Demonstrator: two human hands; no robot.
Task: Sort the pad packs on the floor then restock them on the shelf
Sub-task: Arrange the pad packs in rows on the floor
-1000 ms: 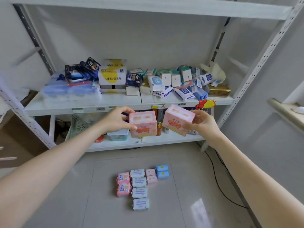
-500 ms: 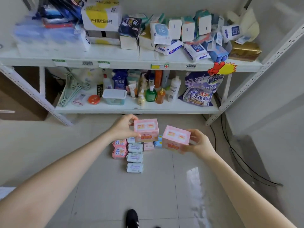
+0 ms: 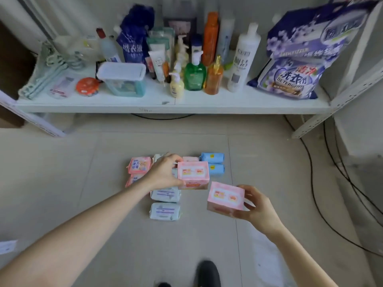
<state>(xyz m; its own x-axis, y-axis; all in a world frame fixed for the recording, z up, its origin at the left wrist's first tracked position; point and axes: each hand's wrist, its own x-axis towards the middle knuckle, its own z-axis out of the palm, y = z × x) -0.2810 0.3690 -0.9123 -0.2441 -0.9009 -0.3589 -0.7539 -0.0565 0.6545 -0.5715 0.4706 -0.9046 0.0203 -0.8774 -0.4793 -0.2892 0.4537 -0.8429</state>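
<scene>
- Left hand [image 3: 163,172] curls its fingers around a pink pack [image 3: 193,176], held above the pad packs [image 3: 165,211] grouped on the floor [image 3: 62,183].
- Right hand [image 3: 257,206] grips a second pink pack [image 3: 226,198] just beside it.
- Lidded tub [image 3: 122,79] stands on the shelf [image 3: 228,104]; its contents are blurred.

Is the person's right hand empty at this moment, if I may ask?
No, the right hand grips a pink box by its right end.

The left hand [image 3: 163,172] holds one box [image 3: 193,176] above the pad packs [image 3: 165,211] on the floor [image 3: 62,183]; the right hand [image 3: 257,206] holds a second box [image 3: 226,198] just right of them. Beyond both hands, bottles [image 3: 243,59] stand on the shelf [image 3: 228,104].
</scene>
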